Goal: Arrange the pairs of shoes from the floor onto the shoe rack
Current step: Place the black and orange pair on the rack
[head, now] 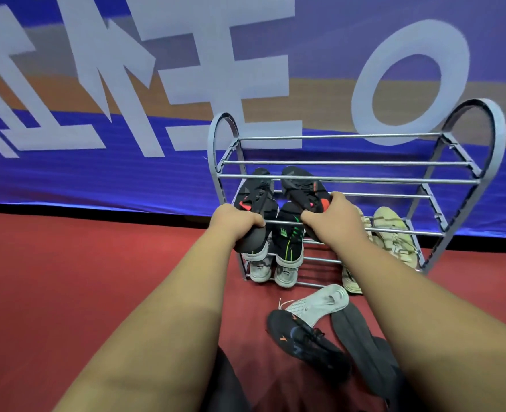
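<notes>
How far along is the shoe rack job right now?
Partly done. Already on the shoe rack: black-and-green pair, white pair, beige pair. In hand: left hand and right hand each grip a black-and-red shoe at the rack. Left on the floor: black sneaker, grey shoe.

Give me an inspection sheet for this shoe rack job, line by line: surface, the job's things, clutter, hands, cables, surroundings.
Surface: red floor, no debris seen.
Job's things: grey metal shoe rack against the wall; black and green pair and beige shoe on it; grey-white pair on the lowest tier.
Clutter: on the floor in front, one black shoe, one light grey shoe and dark soles-up footwear.
Hands: left hand grips one black and red shoe; right hand grips its mate, both held at the rack's upper bars.
Cables: nothing seen.
Surroundings: blue banner with large pale lettering behind the rack.
</notes>
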The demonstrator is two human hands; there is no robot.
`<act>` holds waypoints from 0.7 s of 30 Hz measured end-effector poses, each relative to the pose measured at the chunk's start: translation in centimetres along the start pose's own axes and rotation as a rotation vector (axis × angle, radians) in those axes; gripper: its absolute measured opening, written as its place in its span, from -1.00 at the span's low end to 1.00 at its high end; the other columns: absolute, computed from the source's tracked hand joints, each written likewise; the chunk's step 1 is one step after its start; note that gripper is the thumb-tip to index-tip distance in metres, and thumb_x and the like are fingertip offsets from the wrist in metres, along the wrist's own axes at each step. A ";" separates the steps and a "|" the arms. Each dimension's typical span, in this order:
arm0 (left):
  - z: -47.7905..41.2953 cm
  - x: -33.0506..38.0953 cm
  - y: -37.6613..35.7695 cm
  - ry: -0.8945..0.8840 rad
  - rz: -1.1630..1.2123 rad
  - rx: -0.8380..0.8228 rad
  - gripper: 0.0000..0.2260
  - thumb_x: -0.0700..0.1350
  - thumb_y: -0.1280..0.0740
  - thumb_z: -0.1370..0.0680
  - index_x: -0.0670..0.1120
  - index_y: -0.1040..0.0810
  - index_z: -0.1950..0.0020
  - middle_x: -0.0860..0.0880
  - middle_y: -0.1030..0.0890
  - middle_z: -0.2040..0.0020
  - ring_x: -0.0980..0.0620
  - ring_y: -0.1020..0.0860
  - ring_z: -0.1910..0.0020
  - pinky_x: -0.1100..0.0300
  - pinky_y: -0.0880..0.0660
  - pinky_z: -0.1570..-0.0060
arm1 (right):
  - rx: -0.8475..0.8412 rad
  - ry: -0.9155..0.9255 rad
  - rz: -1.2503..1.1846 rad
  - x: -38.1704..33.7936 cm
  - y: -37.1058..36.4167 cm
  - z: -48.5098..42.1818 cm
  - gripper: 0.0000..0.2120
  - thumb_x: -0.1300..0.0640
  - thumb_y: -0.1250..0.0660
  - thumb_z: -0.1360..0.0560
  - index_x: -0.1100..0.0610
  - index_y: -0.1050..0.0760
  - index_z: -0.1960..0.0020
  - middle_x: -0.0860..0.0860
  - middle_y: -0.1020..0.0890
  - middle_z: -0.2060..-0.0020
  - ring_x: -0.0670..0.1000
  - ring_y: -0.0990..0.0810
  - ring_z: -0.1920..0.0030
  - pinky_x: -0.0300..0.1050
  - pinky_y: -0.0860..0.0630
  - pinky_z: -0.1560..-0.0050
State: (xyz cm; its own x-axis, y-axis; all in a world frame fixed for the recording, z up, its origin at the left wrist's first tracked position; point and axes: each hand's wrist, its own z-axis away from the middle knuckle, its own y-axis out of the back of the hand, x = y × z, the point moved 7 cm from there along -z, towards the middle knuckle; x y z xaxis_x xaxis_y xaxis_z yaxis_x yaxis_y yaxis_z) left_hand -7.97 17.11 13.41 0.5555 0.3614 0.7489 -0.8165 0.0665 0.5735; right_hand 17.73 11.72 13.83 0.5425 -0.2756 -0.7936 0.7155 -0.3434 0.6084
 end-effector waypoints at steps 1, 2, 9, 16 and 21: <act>-0.6 0.3 -0.3 -0.014 -0.017 0.011 -0.56 0.03 -0.63 -0.23 -0.17 -0.61 0.03 -0.13 -0.69 0.06 -0.11 -0.68 0.11 0.11 -0.59 0.22 | -0.003 0.015 0.019 0.1 -0.5 -0.6 -0.52 -0.16 -0.50 -0.31 0.09 -0.47 -0.08 0.01 -0.61 0.06 0.15 -0.57 0.00 -0.01 -0.45 0.10; -1.2 0.6 -0.5 -0.030 -0.043 0.032 -0.60 0.02 -0.62 -0.29 -0.18 -0.59 0.05 -0.12 -0.66 0.07 -0.09 -0.65 0.14 0.15 -0.52 0.28 | -0.009 0.025 0.037 0.1 -0.9 -1.2 -0.51 -0.18 -0.48 -0.29 0.08 -0.46 -0.07 0.02 -0.61 0.05 0.17 -0.57 -0.02 0.01 -0.50 0.08; -4.8 1.5 -2.0 -0.096 -0.158 0.169 -0.49 0.02 -0.57 -0.42 -0.20 -0.47 -0.20 -0.13 -0.55 -0.08 -0.14 -0.55 0.06 0.15 -0.31 0.39 | -0.005 -0.012 0.023 0.5 -4.5 -4.2 -0.45 -0.23 -0.41 -0.26 0.12 -0.44 -0.07 0.06 -0.59 0.02 0.24 -0.54 -0.08 0.09 -0.55 -0.01; -7.8 0.1 -3.0 -0.127 -0.170 0.219 -0.41 0.05 -0.58 -0.43 -0.19 -0.44 -0.30 -0.17 -0.54 -0.24 -0.22 -0.59 -0.18 -0.01 -0.54 0.00 | 0.018 -0.050 0.001 0.9 -7.5 -6.0 -0.40 -0.19 -0.49 -0.37 0.22 -0.45 -0.18 0.16 -0.58 -0.08 0.27 -0.54 -0.16 0.07 -0.53 -0.08; -8.7 -0.9 -3.4 -0.097 -0.342 0.200 -0.31 0.25 -0.56 -0.43 -0.12 -0.47 -0.38 -0.11 -0.56 -0.33 -0.22 -0.51 -0.33 0.02 -0.49 -0.12 | -0.123 -0.078 0.042 2.0 -9.4 -6.8 -0.22 -0.18 -0.51 -0.34 0.27 -0.39 -0.37 0.20 -0.57 -0.23 0.30 -0.56 -0.26 0.12 -0.58 -0.20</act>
State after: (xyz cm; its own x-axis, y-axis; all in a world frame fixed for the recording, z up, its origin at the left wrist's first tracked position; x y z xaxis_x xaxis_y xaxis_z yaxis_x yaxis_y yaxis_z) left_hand -7.05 24.64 7.89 0.8096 0.2597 0.5264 -0.5409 -0.0179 0.8409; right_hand 15.11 20.45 6.43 0.5409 -0.3581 -0.7610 0.7438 -0.2188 0.6316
